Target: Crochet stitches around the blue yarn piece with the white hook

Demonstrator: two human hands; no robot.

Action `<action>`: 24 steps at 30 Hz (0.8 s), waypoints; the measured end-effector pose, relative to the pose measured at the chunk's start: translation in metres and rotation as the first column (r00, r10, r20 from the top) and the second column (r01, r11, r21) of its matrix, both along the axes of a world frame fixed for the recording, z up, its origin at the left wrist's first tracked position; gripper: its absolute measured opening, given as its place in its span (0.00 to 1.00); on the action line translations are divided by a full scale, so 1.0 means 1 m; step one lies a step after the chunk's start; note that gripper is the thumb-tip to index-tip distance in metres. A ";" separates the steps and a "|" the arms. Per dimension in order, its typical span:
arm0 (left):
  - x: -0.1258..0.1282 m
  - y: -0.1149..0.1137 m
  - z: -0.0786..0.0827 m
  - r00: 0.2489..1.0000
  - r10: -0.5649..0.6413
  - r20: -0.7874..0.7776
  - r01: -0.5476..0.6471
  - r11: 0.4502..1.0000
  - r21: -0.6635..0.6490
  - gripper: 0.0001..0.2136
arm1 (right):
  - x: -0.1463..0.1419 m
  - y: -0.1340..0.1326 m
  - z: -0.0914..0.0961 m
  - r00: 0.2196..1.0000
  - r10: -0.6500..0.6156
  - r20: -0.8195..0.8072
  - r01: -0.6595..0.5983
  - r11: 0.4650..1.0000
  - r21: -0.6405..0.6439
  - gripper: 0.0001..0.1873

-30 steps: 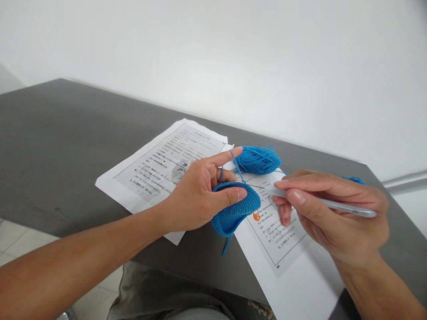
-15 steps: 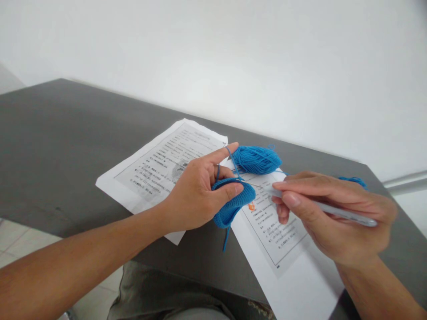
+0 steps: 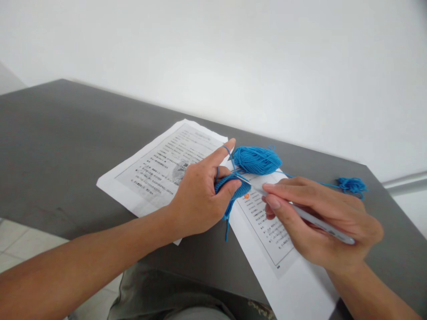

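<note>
My left hand (image 3: 203,191) pinches a small blue crocheted piece (image 3: 235,194) between thumb and fingers, its index finger raised with blue yarn looped around it. A loose yarn tail hangs below the piece. Held like a pen in my right hand (image 3: 320,218) is a crochet hook (image 3: 320,224) with a pale grey handle. The hook's thin metal shaft reaches the top edge of the piece, close to my left thumb; its tip is hard to make out among the yarn. Just behind my left hand lies a blue yarn skein (image 3: 257,160).
Two printed sheets lie on the dark grey table (image 3: 83,146): a left sheet (image 3: 126,186) partly under my left forearm, and a right sheet (image 3: 280,284) below my right hand. A small tangle of blue yarn (image 3: 352,184) sits at the right. A white wall (image 3: 213,58) stands behind.
My right hand and the hook have moved left and slightly down, nearer my left hand. The crocheted piece has tilted and shows less of its face. More of the yarn tangle is visible.
</note>
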State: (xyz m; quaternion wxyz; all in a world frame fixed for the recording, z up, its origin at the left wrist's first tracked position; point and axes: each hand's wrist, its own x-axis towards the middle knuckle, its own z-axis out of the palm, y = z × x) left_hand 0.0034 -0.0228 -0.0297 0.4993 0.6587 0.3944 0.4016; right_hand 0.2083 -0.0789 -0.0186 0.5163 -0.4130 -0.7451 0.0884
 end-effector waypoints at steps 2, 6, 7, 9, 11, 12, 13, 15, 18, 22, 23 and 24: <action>0.000 0.000 0.000 1.000 0.008 -0.028 -0.008 1.000 0.020 0.39 | -0.001 0.001 -0.003 0.999 0.009 0.037 -0.010 1.000 0.019 0.25; 0.003 -0.001 0.002 0.999 -0.013 -0.049 0.016 0.998 0.057 0.39 | -0.005 0.001 -0.005 0.991 0.009 0.133 -0.018 0.998 0.066 0.28; 0.004 -0.001 0.003 0.999 -0.023 -0.030 0.025 0.998 0.052 0.38 | -0.007 0.001 -0.005 0.988 0.001 0.155 -0.015 0.996 0.087 0.26; 0.005 -0.002 0.005 0.998 -0.049 0.050 0.050 0.999 -0.008 0.38 | -0.009 0.001 -0.005 0.983 -0.026 0.181 0.004 0.992 0.126 0.23; 0.006 -0.002 0.007 0.981 -0.066 0.180 0.091 0.986 -0.137 0.39 | -0.010 0.000 -0.004 0.986 -0.034 0.166 0.010 0.990 0.138 0.20; 0.006 -0.002 0.008 0.966 -0.066 0.249 0.120 0.971 -0.207 0.40 | -0.010 0.000 -0.003 0.990 -0.025 0.142 0.007 0.991 0.130 0.19; 0.006 -0.001 0.008 0.948 -0.060 0.312 0.148 0.952 -0.267 0.41 | -0.010 0.001 -0.003 0.994 -0.012 0.112 -0.001 0.993 0.119 0.18; 0.006 -0.001 0.009 0.916 -0.031 0.401 0.180 0.924 -0.338 0.43 | -0.010 0.002 -0.003 0.998 0.017 0.055 -0.022 0.995 0.096 0.18; 0.007 -0.001 0.010 0.900 0.009 0.437 0.164 0.920 -0.357 0.42 | -0.009 0.003 -0.003 0.999 0.041 0.017 -0.042 0.995 0.088 0.20; 0.007 -0.001 0.010 0.888 0.037 0.457 0.142 0.925 -0.352 0.42 | -0.007 0.003 -0.006 0.998 0.067 0.020 -0.068 0.993 0.092 0.22; 0.007 -0.001 0.009 0.881 0.041 0.471 0.146 0.924 -0.353 0.42 | -0.006 0.003 -0.007 0.997 0.067 0.027 -0.069 0.993 0.091 0.22; 0.007 -0.001 0.008 0.873 0.043 0.486 0.152 0.923 -0.354 0.42 | -0.006 0.002 -0.008 0.997 0.065 0.034 -0.067 0.993 0.093 0.22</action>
